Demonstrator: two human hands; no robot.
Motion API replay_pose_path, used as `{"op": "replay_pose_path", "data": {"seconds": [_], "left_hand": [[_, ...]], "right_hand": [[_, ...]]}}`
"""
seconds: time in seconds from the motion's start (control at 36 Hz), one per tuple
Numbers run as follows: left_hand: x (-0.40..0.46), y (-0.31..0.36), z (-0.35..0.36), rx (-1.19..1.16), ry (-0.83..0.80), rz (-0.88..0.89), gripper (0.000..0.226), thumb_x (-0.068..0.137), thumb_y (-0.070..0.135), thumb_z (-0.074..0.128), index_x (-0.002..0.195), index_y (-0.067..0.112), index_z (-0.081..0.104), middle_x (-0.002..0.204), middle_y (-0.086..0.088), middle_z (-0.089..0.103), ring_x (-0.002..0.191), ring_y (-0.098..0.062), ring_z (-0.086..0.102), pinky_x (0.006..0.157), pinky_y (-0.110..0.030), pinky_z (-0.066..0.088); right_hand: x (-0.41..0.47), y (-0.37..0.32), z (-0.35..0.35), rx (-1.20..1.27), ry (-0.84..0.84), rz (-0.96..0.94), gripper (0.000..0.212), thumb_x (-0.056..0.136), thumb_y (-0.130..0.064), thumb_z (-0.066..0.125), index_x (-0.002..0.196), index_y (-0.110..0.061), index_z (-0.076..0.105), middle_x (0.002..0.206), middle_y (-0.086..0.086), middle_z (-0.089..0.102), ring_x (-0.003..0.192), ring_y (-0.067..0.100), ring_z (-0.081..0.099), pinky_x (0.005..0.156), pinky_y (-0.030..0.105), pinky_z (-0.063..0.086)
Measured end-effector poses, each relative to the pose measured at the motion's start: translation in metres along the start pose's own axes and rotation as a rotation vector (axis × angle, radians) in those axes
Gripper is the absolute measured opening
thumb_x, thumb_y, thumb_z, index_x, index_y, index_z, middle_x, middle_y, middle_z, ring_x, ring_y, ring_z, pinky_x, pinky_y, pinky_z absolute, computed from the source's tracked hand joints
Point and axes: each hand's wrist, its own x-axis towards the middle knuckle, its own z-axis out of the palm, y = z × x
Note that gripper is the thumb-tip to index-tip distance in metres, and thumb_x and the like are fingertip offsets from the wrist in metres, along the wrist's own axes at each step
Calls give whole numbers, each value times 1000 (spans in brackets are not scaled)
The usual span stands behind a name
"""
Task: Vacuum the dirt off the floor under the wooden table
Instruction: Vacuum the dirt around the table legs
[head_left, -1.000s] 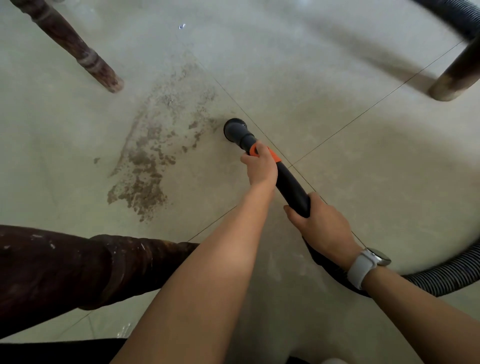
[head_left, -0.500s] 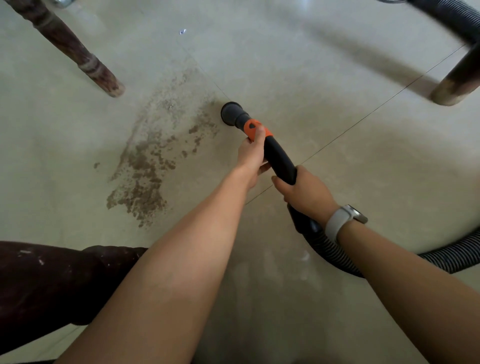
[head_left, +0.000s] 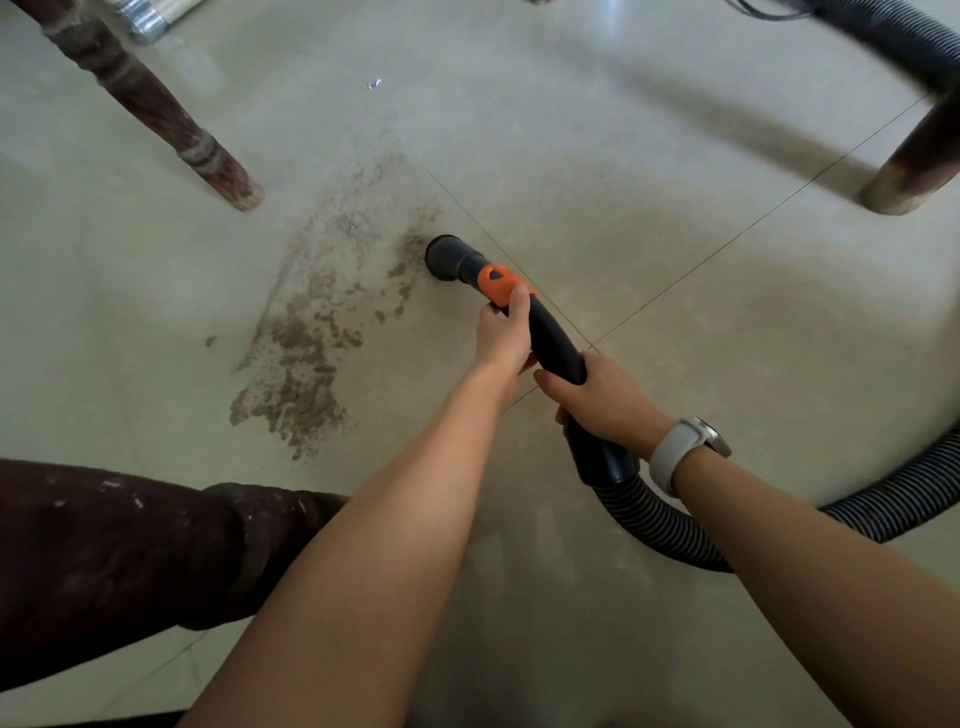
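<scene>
A brown patch of dirt (head_left: 311, 353) spreads over the pale tiled floor, left of centre. The black vacuum nozzle (head_left: 448, 257) has its round mouth on the floor at the patch's right edge. Behind it runs a black handle tube with an orange collar (head_left: 496, 283). My left hand (head_left: 504, 338) grips the tube just behind the collar. My right hand (head_left: 602, 397), with a white watch on the wrist, grips the tube lower down. The ribbed black hose (head_left: 670, 530) curves off to the right.
Three dark wooden table legs stand around the patch: one at upper left (head_left: 171, 124), one at upper right (head_left: 914, 171), one thick one at lower left (head_left: 130, 561). More hose (head_left: 893, 36) loops at the top right. A small white scrap (head_left: 374, 83) lies beyond the dirt.
The nozzle was pushed forward along the right edge of the dirt, then drawn slightly back. Dirt at the patch's upper right has thinned. Both hands kept their hold on the tube.
</scene>
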Motion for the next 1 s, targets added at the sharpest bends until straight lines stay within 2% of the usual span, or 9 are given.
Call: {"op": "replay_pose_path", "data": {"seconds": [0.14,0.19,0.31,0.36,0.5,0.58,0.69,0.86,1.0], "left_hand": [[-7,-5,-2,-12,17,-10,48,99,43,42,136,13,39,132,-6,52,116,-26,53,90,-41,51],[-7,-8,-5,-6,40,-14,51,98,44,42,138,13,38,134,-6,51,117,-26,52,94,-43,49],[-7,-8,-12,-37,79,-11,48,98,42,42,135,12,41,131,-7,52,109,-23,53,87,-39,51],[-6,-7,-16,-46,96,-14,48,99,42,41,136,12,40,132,-7,52,113,-25,53,87,-39,50],[-7,-9,-22,-68,195,-9,49,98,42,42,137,12,41,134,-8,52,121,-29,51,100,-45,46],[-13,-13,-24,-109,241,-9,50,98,42,43,137,12,41,134,-8,52,121,-28,51,102,-45,44],[-19,-18,-27,-126,271,0,50,98,42,41,138,11,40,135,-7,51,121,-27,51,103,-45,43],[-26,-25,-31,-127,274,-6,50,98,41,42,138,11,39,136,-7,50,123,-28,50,102,-48,44],[-30,-28,-34,-146,274,1,51,98,40,43,140,12,37,138,-8,49,124,-28,49,103,-48,44]], "right_hand": [[-7,2,4,67,-43,9,17,93,-35,56,84,-22,49,70,2,67,58,15,64,66,33,56],[-9,0,5,79,-65,8,17,93,-34,56,83,-23,48,69,2,66,58,15,64,66,32,56],[-7,-5,9,93,-99,8,17,93,-33,56,90,-18,50,69,2,66,56,15,63,65,32,56],[-5,-8,11,91,-109,9,18,93,-33,56,93,-16,49,69,2,66,57,14,63,63,30,55],[-5,-16,17,84,-151,-4,21,93,-35,56,95,-15,51,70,3,65,58,15,63,67,32,56],[-7,-15,22,84,-172,3,25,92,-38,57,97,-14,52,70,3,66,59,16,64,69,35,57],[-10,-15,26,85,-178,-3,26,91,-37,58,96,-12,52,71,5,66,57,15,63,64,31,56],[-17,-11,28,60,-203,-4,23,91,-37,58,92,-15,53,70,3,67,59,17,65,70,37,58],[-21,-10,30,57,-199,-21,26,91,-35,59,98,-10,55,71,5,68,61,21,66,71,39,59]]}}
